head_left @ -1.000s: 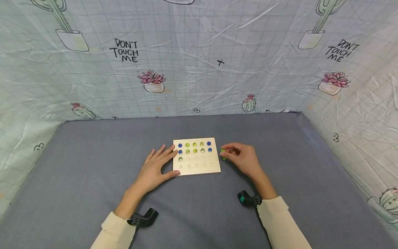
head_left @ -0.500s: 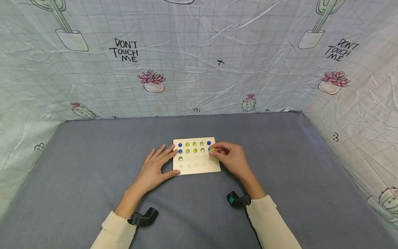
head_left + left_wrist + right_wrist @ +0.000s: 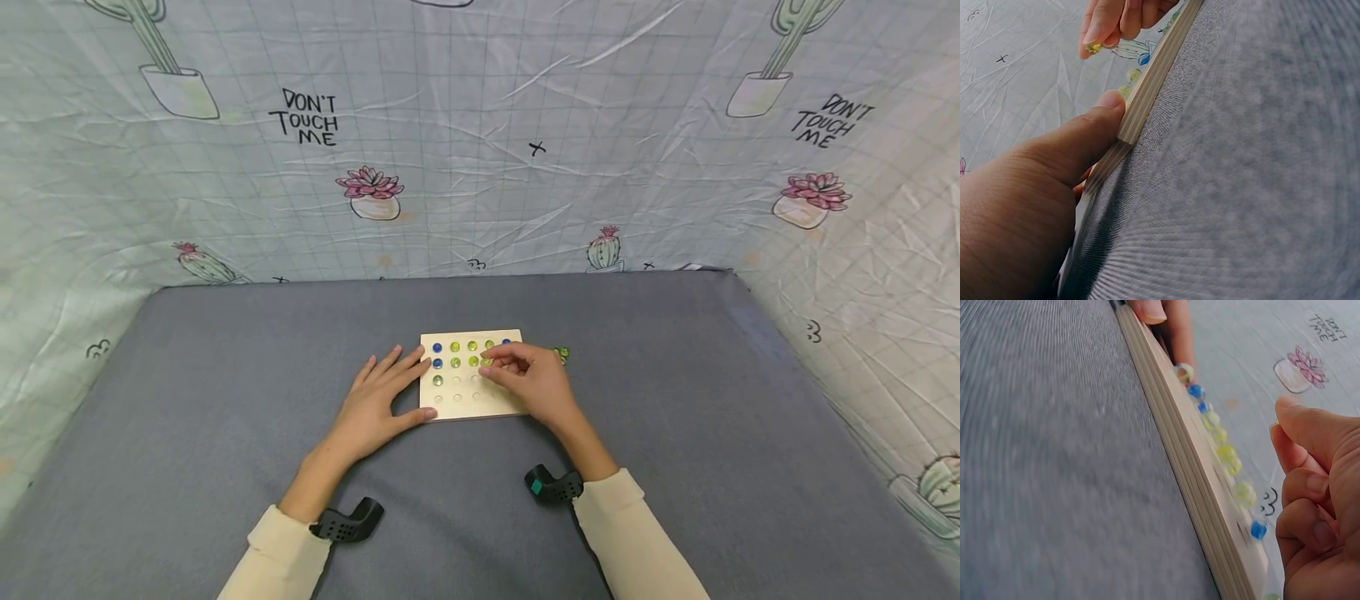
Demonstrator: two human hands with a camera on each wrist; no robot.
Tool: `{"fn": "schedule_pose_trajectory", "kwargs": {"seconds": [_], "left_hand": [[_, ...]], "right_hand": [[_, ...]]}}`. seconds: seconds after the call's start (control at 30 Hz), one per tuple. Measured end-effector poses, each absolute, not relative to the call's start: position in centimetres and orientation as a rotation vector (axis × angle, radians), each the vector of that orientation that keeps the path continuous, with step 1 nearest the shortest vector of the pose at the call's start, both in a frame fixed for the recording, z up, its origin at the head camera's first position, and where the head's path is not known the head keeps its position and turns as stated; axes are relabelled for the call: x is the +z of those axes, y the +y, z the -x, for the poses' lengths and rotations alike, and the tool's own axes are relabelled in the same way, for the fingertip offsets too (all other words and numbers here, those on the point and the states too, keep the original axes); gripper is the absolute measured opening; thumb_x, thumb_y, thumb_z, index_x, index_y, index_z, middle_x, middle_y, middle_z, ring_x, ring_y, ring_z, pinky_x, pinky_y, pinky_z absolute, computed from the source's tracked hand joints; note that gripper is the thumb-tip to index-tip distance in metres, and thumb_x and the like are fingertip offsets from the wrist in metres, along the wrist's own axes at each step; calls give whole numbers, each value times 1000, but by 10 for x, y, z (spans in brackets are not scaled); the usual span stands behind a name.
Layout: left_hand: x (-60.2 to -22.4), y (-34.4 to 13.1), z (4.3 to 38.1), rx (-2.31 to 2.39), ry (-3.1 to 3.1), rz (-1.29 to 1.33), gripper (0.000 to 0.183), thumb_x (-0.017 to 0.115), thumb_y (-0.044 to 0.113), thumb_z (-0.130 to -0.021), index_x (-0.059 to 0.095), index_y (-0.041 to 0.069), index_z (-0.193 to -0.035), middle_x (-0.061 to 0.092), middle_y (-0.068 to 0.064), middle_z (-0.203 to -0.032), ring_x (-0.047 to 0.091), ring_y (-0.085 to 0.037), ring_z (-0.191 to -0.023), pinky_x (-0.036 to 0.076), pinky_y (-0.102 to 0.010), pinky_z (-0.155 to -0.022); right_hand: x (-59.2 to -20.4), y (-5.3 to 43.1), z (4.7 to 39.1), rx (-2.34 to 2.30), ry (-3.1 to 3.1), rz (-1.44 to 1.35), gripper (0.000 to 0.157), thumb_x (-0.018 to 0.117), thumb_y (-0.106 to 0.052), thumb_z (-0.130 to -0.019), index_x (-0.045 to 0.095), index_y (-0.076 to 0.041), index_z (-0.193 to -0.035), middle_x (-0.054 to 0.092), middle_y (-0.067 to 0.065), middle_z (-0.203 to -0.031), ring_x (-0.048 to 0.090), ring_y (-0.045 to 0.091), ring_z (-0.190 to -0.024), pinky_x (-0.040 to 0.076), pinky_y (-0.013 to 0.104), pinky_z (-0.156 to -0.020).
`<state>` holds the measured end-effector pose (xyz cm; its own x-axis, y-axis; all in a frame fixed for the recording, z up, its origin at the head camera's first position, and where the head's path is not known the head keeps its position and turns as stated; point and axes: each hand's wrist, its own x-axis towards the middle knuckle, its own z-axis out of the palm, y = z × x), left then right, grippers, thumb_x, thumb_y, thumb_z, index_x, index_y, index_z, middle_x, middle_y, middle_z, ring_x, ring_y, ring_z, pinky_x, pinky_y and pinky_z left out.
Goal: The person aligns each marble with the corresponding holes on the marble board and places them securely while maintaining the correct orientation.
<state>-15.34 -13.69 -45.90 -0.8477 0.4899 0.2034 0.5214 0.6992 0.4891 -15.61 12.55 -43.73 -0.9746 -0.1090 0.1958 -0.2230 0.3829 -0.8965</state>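
Observation:
A pale wooden board [image 3: 467, 408] with rows of round hollows lies in the middle of the table. Blue marbles [image 3: 437, 347] and yellow-green marbles [image 3: 455, 347] sit in its two back rows; a greenish marble [image 3: 438, 380] sits at the left of the third row. My left hand [image 3: 375, 417] rests at the board's left side, fingers spread, its thumb [image 3: 1100, 115] on the near corner. Above the board's right half, my right hand [image 3: 534, 379] pinches a yellow-green marble [image 3: 1093, 47] between thumb and fingertips. It covers some hollows in the head view.
Loose green marbles [image 3: 562, 356] lie just right of the board, partly behind the right hand. A grey cloth [image 3: 225, 400] covers the table. A printed white curtain [image 3: 465, 167] stands behind and at the sides.
My right hand has moved left from beside the board to above it, carrying the yellow-green marble. The loose green marbles on the right have come into sight. My left hand stays put.

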Motion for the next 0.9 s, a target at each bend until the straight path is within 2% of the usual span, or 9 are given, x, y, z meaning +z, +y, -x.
{"fn": "schedule_pose_trajectory", "kwargs": {"seconds": [0.3,0.5,0.9], "left_hand": [[-459,-136,155,-854,-2839,851,75,68,50,-84,43,16,-147,33,-2,-153,21,-31,-142,6,-52,-114],[-461,-136,155,-856,-2843,846,75,67,51,-85,43,17,-147,32,-1,-153,20,-30,-142,6,-52,-114],[-459,-137,154,-858,-2826,855,74,69,48,-84,44,16,-146,34,-3,-152,22,-32,-142,7,-53,-114]], "right_hand": [[-439,109,158,1633,-2512,-320,17,78,-24,-82,75,-15,-95,65,-5,-76,55,12,-62,44,22,-52],[-442,97,156,1599,-2497,-347,18,78,-23,-83,75,-11,-96,64,-6,-75,55,10,-61,46,22,-54],[-449,88,153,1502,-2511,-364,14,79,-19,-81,75,-13,-93,62,-9,-70,46,6,-52,35,20,-46]]}}
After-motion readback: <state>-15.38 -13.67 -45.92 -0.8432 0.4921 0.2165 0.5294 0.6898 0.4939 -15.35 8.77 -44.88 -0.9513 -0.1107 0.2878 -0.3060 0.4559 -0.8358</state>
